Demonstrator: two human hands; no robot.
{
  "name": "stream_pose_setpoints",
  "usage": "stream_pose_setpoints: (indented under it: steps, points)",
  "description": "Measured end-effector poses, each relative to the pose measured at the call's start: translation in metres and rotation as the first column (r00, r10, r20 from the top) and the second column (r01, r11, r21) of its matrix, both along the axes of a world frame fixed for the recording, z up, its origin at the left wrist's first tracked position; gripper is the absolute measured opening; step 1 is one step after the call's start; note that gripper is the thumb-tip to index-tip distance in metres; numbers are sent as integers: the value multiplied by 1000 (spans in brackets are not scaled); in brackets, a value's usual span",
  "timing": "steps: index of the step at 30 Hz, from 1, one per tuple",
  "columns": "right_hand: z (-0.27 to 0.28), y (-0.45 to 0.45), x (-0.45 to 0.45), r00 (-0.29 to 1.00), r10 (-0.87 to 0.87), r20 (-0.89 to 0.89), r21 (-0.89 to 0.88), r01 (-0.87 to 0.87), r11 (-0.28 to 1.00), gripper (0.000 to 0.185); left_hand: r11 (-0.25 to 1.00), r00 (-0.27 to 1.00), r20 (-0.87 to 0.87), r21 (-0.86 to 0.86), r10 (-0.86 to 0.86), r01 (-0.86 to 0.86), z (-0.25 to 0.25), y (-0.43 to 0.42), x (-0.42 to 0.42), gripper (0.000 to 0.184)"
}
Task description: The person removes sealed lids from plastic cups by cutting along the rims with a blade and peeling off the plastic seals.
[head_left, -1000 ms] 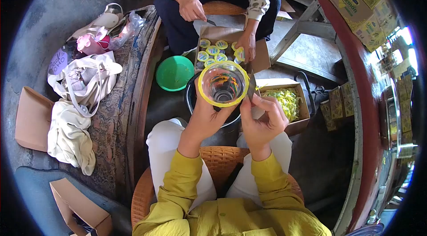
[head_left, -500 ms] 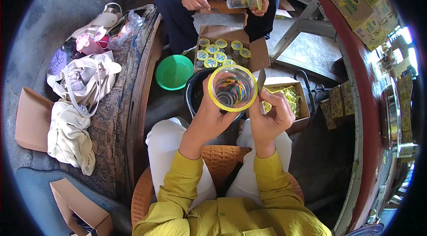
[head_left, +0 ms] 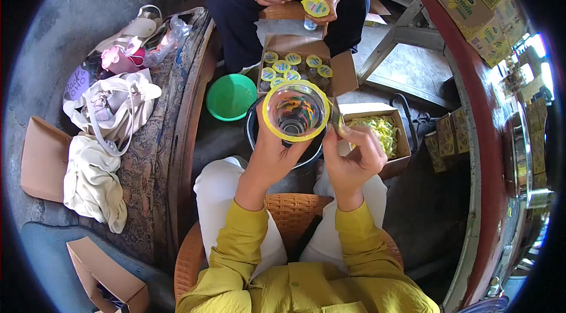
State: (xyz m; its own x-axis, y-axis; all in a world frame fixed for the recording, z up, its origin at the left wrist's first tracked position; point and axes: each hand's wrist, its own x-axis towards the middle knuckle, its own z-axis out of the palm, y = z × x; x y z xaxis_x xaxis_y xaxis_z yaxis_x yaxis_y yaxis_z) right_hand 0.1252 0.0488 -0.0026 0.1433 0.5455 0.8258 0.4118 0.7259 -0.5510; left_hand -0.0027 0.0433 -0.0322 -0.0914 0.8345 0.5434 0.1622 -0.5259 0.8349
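Observation:
My left hand (head_left: 274,156) is closed around a clear plastic cup (head_left: 295,113) with a yellow rim, its open mouth tilted up toward me. Colored print shows through the cup's wall. Beside the rim, my right hand (head_left: 358,156) pinches a thin metal blade (head_left: 336,118), seen nearly edge-on. The blade is at the rim's right side; whether it touches is hard to tell. Beneath the cup is a dark basin (head_left: 252,130), partly hidden by my hands. To the right of it, a cardboard box (head_left: 402,162) holds yellow strips (head_left: 377,133).
Across from me sits a person whose hand (head_left: 330,6) holds a yellow-lidded cup (head_left: 316,8). Between us, a carton (head_left: 345,71) contains several lidded cups. A green basin (head_left: 231,97) stands left, near a bench with bags (head_left: 112,100). A wooden frame (head_left: 407,35) is at right.
My left hand has shifted the cup left and slightly up, and the blade has turned more edge-on. The other person's cup has gone from lying sideways to upright, its lid now facing me.

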Motion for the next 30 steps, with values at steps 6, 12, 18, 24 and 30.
stream_pose_setpoints:
  steps: [6, 12, 18, 24, 30]
  points:
    - [-2, 2, -1, 984, -84, 156, 135, 63, 989, 19, 998, 997, -57, 28, 59, -58, 0, 0, -4, 64]
    - [-1, 4, 0, 973, -126, 195, 192, 88, 977, 20, 998, 996, -75, 38, 48, -46, 6, -2, -3, 67]
    - [0, 4, 2, 977, -113, 179, 163, 84, 983, 19, 1000, 996, -82, 14, 17, -16, 4, -2, -1, 69]
    - [-1, 6, 5, 983, -125, 138, 131, 106, 986, 19, 998, 994, -86, -32, -60, 58, 2, -2, 1, 69]
    - [-2, 8, 6, 991, 70, -116, -23, -73, 997, 16, 988, 988, -49, -44, -148, 146, 3, -1, 1, 69]
